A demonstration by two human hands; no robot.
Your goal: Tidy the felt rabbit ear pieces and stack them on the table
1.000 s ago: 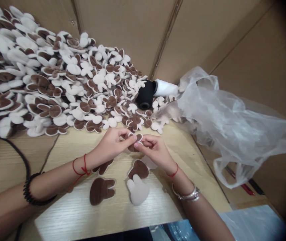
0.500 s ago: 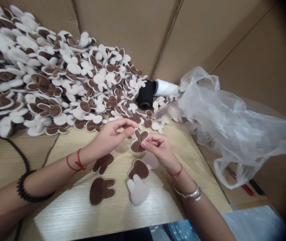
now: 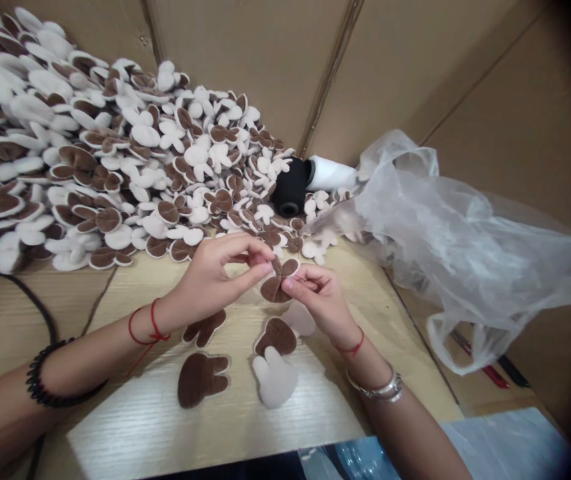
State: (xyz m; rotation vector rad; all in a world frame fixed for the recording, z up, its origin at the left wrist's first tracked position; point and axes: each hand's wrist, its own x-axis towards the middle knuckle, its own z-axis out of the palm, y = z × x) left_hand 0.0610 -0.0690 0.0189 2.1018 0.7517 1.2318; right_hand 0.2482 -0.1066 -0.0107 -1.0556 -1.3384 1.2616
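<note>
Between my hands is a small brown bunny-shaped fabric piece with a white edge and a pinched middle. My right hand grips its right side between thumb and fingers. At the tip of its upper left ear, my left hand pinches with thumb and forefinger. Below, on the tabletop, lie a flat brown bunny piece, another brown one partly behind my left wrist, a brown piece and a white bunny piece overlapping it. A further pale piece lies near my right hand.
A large heap of brown and white bunny pieces fills the back left. Behind my hands are a black thread cone and a white roll. A clear plastic bag lies right, near a red pen-like object. A black cable runs left.
My left thumb and forefinger have come onto the ear of the held piece, and that hand has shifted slightly. My right hand keeps its grip almost in place.
</note>
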